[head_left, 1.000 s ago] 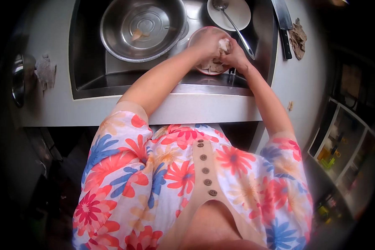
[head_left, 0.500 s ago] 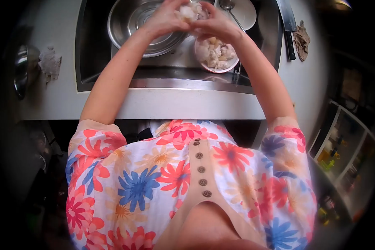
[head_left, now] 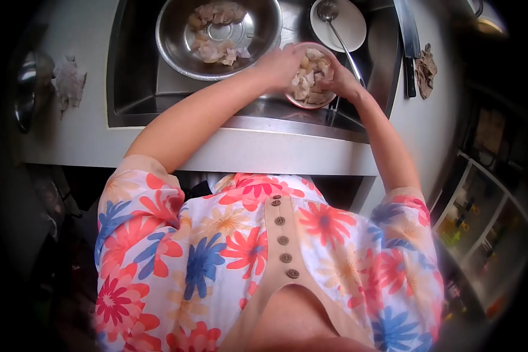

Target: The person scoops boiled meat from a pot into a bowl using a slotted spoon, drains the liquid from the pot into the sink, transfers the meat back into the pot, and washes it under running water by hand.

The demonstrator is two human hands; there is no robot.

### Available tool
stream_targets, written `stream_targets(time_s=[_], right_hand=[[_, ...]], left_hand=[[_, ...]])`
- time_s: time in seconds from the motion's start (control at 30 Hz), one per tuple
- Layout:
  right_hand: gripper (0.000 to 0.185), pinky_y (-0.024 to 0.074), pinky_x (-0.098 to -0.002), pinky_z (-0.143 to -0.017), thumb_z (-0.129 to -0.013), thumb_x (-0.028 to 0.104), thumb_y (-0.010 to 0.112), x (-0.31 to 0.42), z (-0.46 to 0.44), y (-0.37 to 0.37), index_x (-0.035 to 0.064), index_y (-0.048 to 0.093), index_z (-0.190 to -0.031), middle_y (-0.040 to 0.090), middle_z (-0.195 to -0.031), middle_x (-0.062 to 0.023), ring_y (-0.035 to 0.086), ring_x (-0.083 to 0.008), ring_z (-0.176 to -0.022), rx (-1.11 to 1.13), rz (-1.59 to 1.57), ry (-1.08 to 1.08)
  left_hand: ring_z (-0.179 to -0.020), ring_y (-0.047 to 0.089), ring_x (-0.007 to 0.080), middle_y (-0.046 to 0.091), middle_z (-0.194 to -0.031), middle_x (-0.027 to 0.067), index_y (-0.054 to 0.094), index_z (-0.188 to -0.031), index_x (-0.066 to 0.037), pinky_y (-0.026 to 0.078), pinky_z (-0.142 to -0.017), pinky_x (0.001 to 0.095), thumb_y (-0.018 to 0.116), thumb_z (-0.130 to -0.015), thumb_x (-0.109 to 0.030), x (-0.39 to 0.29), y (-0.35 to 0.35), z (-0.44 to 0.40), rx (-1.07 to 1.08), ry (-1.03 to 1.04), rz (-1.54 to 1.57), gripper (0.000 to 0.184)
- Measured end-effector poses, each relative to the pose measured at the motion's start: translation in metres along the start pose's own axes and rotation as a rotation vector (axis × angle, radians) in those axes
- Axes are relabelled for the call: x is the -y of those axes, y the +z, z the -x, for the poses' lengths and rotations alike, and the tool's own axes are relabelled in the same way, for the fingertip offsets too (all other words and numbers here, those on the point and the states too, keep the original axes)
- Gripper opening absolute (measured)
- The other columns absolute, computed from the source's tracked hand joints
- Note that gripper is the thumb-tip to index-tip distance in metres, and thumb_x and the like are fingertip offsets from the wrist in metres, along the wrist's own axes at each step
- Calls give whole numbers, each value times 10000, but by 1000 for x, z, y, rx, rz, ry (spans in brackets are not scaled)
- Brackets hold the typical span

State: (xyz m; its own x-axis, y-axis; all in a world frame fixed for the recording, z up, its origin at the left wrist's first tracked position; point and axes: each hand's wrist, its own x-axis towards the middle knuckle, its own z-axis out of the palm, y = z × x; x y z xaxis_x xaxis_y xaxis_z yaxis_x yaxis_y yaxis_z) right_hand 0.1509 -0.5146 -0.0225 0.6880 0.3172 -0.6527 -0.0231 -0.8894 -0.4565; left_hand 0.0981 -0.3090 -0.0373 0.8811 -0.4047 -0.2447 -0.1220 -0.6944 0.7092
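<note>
Both hands reach into a small pink-rimmed bowl [head_left: 311,108] holding pale chunks that look like raw meat [head_left: 308,82]. My left hand [head_left: 283,66] is at the bowl's left side, its fingers slightly smeared and extended over the rim. On the opposite side, my right hand [head_left: 341,79] has its fingers apart against the chunks, with the tips partly hidden. Chunks show between the two hands. To the left, a wide metal basin [head_left: 173,44] contains two clusters of similar pale pieces [head_left: 217,51].
The bowl and basin stand in a steel sink [head_left: 135,100]. A white plate [head_left: 353,29] carries a metal ladle [head_left: 341,36]. On the right counter lie a cleaver [head_left: 408,41] and a crumpled brown cloth [head_left: 426,70]. A pale cloth [head_left: 69,82] and a metal bowl [head_left: 30,88] are at left.
My hands held pale chunks together near the basin's right edge. They have come down and right to the small bowl, and pale pieces now show in the basin.
</note>
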Motion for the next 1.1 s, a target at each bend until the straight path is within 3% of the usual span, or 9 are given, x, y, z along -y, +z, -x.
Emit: stream_targets(time_s=[0.03, 0.17, 0.3, 0.4, 0.53, 0.77, 0.9, 1.03, 1.1], right_hand=[[877, 355, -315, -992, -556, 152, 755, -4, -4, 6, 53, 338, -1320, 491, -1229, -166, 484, -273, -1134, -43, -68, -66], [959, 365, -314, -987, -504, 151, 792, -29, -29, 27, -11, 311, -1318, 451, -1261, -179, 453, -274, -1166, -190, 61, -191], [988, 383, -314, -969, -485, 158, 811, -37, -30, 27, -3, 311, -1322, 487, -1221, -168, 475, -275, -1136, -107, -153, -173], [993, 395, -309, -951, -482, 151, 816, -36, -31, 21, 6, 312, -1325, 508, -1199, -151, 494, -257, -1110, -36, -162, -156], [949, 410, -285, -922, -511, 118, 809, -32, -28, 17, 30, 329, -1326, 514, -1191, -113, 512, -211, -1070, 98, -466, -59], [826, 512, -529, -684, -579, 170, 788, -9, -30, 19, 156, 384, -1300, 533, -1158, -110, 523, -297, -1042, 83, -476, 149], [769, 509, -491, -728, -601, 218, 773, -17, -28, 18, 142, 410, -1276, 533, -1152, -109, 539, -268, -1016, 99, -486, 143], [761, 510, -527, -708, -588, 215, 775, -40, -45, 32, 141, 436, -1266, 540, -1136, -108, 531, -277, -1035, -21, -390, -73], [743, 518, -510, -696, -591, 199, 768, -36, -50, 30, 130, 447, -1257, 543, -1134, -112, 545, -269, -1009, 33, -388, 6]], left_hand=[[-1072, 500, 373, 382, -1288, 198, 235, -1356, -78, 442, -902, 403, 793, -547, -164, -5, 9, -8, 111, -50, -7, 986], [-1044, 535, 357, 300, -1358, 205, 118, -1402, -107, 469, -856, 413, 787, -532, -163, -12, 29, -25, 184, -118, -137, 1098], [-1002, 570, 353, 354, -1298, 251, 133, -1409, -133, 490, -808, 409, 697, -628, -149, -23, 29, -33, 230, -145, -268, 963], [-1018, 558, 367, 383, -1268, 248, 139, -1408, -137, 482, -824, 422, 702, -623, -149, -24, 27, -41, 229, -166, -176, 966], [-1079, 508, 384, 393, -1249, 239, 124, -1407, -135, 449, -887, 413, 727, -565, -153, -16, 42, -47, 133, -207, -26, 1036], [-1120, 468, 353, 445, -1199, 191, 262, -1330, -121, 419, -927, 391, 755, -486, -110, 8, 47, -46, 25, -94, 236, 977], [-1105, 474, 353, 487, -1138, 195, 369, -1253, -95, 411, -928, 386, 742, -492, -88, 19, 59, -50, -99, -32, 346, 848], [-1097, 474, 354, 488, -1143, 201, 420, -1209, -78, 406, -926, 387, 722, -515, -78, 18, 62, -58, -63, -44, 342, 756], [-1086, 484, 347, 493, -1140, 204, 434, -1195, -66, 410, -921, 382, 714, -527, -76, 15, 61, -59, -76, -69, 331, 725]])
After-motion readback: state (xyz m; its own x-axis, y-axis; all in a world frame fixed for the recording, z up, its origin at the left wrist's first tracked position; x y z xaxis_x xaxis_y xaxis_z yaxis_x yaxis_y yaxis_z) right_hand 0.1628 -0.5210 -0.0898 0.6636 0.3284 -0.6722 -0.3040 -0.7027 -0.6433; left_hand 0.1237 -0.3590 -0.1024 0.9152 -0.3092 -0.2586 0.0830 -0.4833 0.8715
